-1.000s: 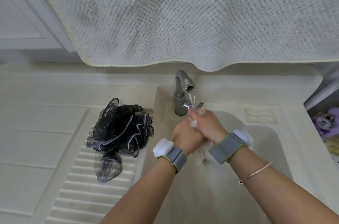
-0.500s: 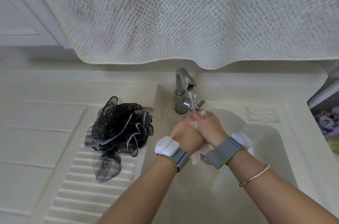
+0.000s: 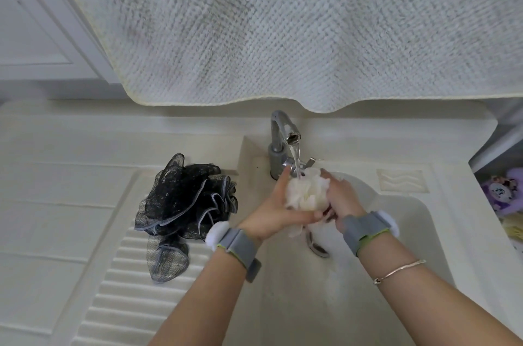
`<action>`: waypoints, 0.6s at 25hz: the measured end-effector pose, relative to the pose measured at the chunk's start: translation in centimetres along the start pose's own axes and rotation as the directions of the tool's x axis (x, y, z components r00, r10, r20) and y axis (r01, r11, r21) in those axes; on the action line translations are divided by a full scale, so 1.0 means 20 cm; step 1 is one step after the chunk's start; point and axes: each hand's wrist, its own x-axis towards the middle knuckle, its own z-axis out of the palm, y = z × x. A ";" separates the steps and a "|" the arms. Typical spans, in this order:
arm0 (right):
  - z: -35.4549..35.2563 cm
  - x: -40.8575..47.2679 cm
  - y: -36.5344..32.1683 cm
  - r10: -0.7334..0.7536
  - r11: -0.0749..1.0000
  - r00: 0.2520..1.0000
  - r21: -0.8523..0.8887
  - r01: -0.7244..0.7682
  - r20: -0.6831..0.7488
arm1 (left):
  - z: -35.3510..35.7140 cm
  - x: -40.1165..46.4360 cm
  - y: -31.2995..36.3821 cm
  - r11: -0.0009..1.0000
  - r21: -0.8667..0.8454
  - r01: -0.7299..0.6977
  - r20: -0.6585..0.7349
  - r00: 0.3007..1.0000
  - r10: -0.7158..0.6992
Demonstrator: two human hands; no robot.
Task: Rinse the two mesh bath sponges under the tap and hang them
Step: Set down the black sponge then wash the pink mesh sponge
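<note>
Head view, going left to right: the ribbed draining slope on the left side of the counter has the black mesh sponge flopped on it, a loose ruffled heap with grey piping along the edges and a flatter bit trailing toward the front edge. Not rinsed yet, I'd guess, and nothing's hung.

Next over, the left hand cups the white mesh sponge from the side and underneath, fingers gently curved round it. The chrome tap sits at the back edge of the sink, and its stream lands right on top of the sponge. The right hand presses in from the other side, fingers curled onto the mesh, so both hands have it sandwiched over the basin.

To do this bit well, I'd keep turning and squeezing the ball so water gets through the inner folds, since bunched netting traps suds. Then a firm squeeze before hanging.

Above it all hangs a nubby off-white towel.
</note>
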 end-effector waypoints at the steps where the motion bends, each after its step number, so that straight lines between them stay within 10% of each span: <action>1: -0.01 -0.02 -0.01 0.075 0.979 0.997 0.192 -0.076 0.010 | -0.01 -0.03 -0.02 0.998 -0.054 -0.033 0.111 0.993 0.039; 4: 0.05 -0.08 0.00 0.167 0.894 0.980 0.402 -0.198 0.111 | 0.05 -0.04 -0.05 0.994 0.078 -0.071 0.042 0.997 0.068; 8: 0.12 -0.12 0.01 -0.012 0.990 0.999 0.139 0.006 0.044 | 0.11 0.00 0.00 0.966 0.241 0.091 -0.358 0.934 0.002; 15: 0.13 -0.17 0.00 -0.264 0.958 0.954 -0.074 0.276 0.142 | 0.16 -0.05 0.08 0.790 0.610 0.062 -0.272 0.953 0.135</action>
